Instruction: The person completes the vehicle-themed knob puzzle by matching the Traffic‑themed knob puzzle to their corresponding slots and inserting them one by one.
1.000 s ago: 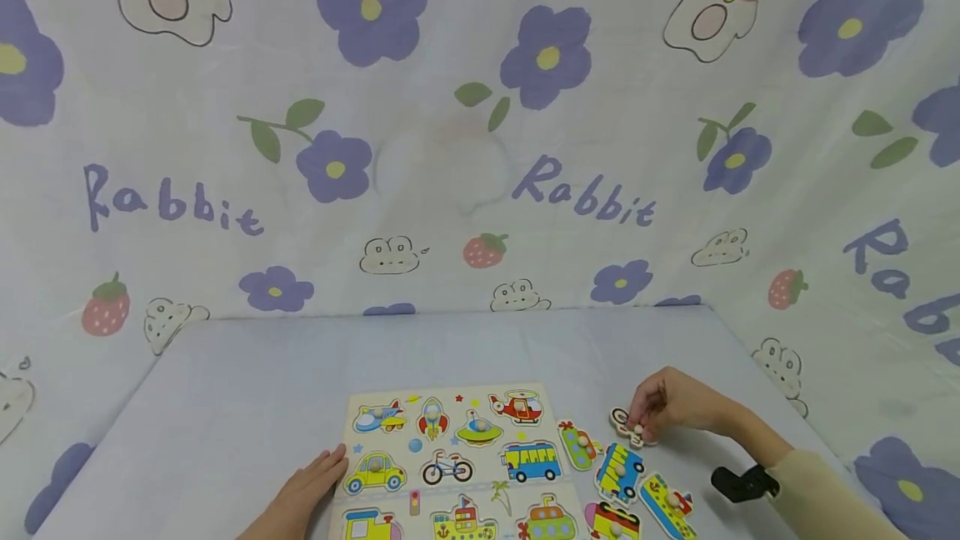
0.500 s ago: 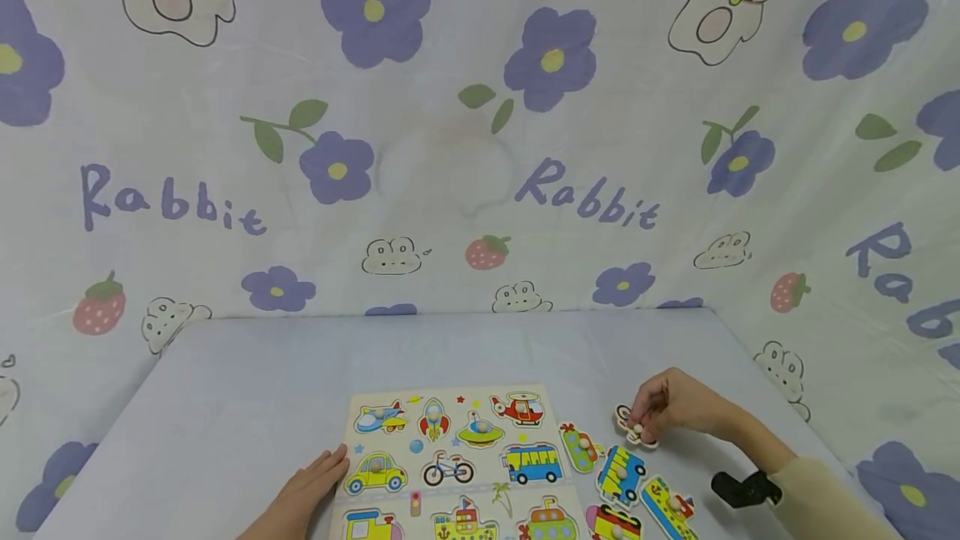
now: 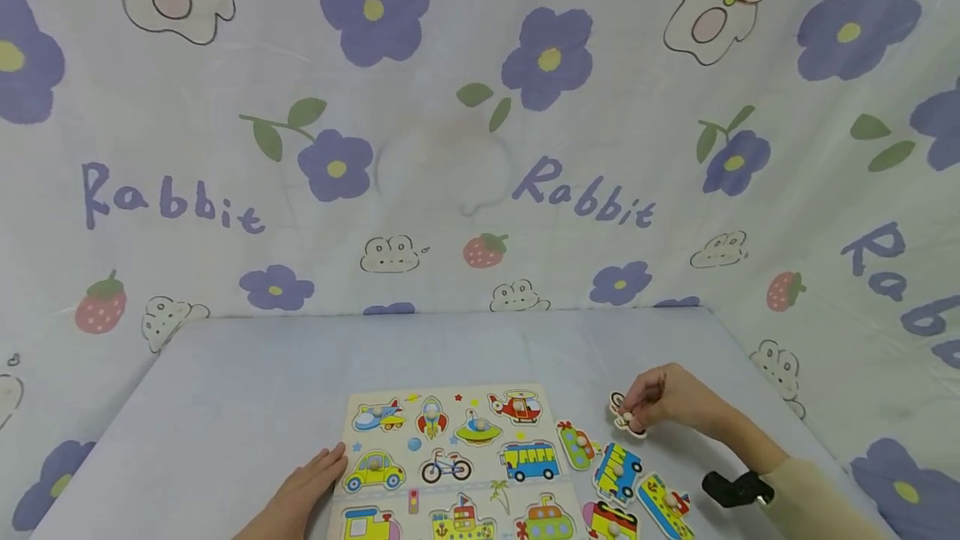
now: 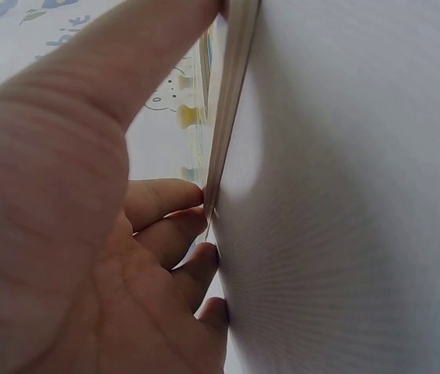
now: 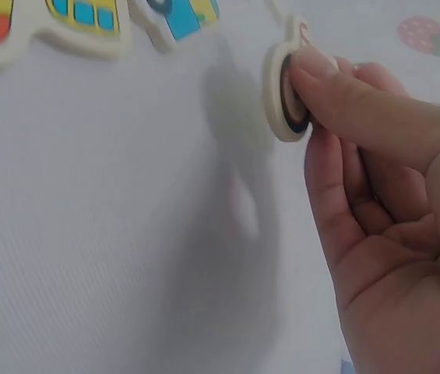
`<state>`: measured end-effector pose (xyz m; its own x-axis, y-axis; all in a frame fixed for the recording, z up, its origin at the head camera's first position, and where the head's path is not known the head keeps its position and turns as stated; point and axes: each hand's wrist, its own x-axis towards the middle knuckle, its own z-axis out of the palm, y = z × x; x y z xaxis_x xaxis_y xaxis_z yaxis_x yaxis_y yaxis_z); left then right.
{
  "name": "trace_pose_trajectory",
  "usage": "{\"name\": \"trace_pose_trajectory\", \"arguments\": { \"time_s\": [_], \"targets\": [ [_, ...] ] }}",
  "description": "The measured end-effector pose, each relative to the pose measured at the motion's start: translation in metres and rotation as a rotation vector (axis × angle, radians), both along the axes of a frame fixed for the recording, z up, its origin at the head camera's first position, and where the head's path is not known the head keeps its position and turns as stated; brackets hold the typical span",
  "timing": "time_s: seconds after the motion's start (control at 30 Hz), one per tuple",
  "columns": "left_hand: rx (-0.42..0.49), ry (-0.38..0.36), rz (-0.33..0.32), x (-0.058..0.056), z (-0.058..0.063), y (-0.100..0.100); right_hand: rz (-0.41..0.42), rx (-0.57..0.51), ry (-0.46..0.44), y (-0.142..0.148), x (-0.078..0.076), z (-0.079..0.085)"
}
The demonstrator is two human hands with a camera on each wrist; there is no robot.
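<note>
In the head view a wooden knob puzzle board (image 3: 487, 465) printed with vehicles lies at the front of the table. My left hand (image 3: 303, 486) rests at its left edge, fingers straight; up close in the left wrist view, thumb and fingertips (image 4: 196, 269) touch the board's side. To the right of the board, my right hand (image 3: 671, 398) pinches a bicycle puzzle piece (image 3: 617, 400) between thumb and fingers. From the right wrist, one wheel of that bicycle piece (image 5: 276, 93) shows, tilted over the white cloth, and the fingers hide much of the rest.
Several loose pieces lie right of the board: a green submarine (image 3: 576, 445), a blue bus (image 3: 618, 473), a yellow ship (image 3: 664, 507) and a red-and-yellow vehicle (image 3: 622, 521). Plane, rocket, saucer, helicopter and car pieces sit in the board. A patterned curtain (image 3: 442, 215) stands behind the table.
The right hand has shifted slightly left and up with the bicycle piece, which is now turned to a steeper angle. The left hand stays at the board's edge.
</note>
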<state>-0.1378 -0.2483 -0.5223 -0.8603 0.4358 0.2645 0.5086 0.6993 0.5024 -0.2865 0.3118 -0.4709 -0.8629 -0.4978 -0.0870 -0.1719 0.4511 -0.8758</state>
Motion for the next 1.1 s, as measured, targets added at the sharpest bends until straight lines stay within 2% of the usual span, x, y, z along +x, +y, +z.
{"name": "trace_pose_trajectory", "arguments": {
  "time_s": [0.13, 0.43, 0.57, 0.67, 0.8, 1.1],
  "targets": [
    [-0.002, 0.009, -0.013, -0.001, 0.000, 0.000, -0.061, -0.047, 0.029, -0.010, 0.002, -0.004],
    [-0.009, 0.013, -0.019, 0.000, 0.001, -0.001, -0.131, -0.126, 0.075, -0.045, 0.013, -0.006],
    [-0.009, -0.015, -0.024, 0.000, 0.004, 0.000, -0.170, -0.143, 0.093, -0.068, 0.028, 0.007],
    [-0.011, -0.022, -0.035, -0.001, 0.006, 0.000, -0.192, -0.125, 0.122, -0.083, 0.034, 0.011],
    [-0.012, -0.026, -0.030, -0.001, 0.006, 0.000, -0.194, -0.133, 0.131, -0.099, 0.035, 0.003],
    [0.004, -0.083, -0.012, -0.001, 0.009, 0.001, -0.133, -0.161, 0.096, -0.146, 0.049, 0.006]
  ]
}}
